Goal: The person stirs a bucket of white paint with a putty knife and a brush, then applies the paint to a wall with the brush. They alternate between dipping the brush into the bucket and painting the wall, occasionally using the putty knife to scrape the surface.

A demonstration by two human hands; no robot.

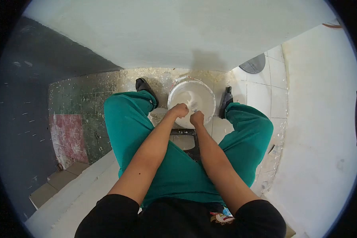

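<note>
A round white bucket [212, 97] stands on the tiled floor between my feet, with pale, creamy material inside. My left hand [181, 110] is closed over the bucket's near left part. Close to its right, my right hand [196, 118] is also closed, over the near edge of the opening. A small whitish-grey shape shows in the bucket just beyond my hands; I cannot make out whether it is a tool or material. What my fingers hold is hidden.
Behind the bucket rises a pale wall [166, 35]. A black stool or frame [183, 131] is between my legs. A dark round lid-like object [254, 64] lies at the back right. Dark wall at left, white wall at right, and splattered floor tiles [95, 87].
</note>
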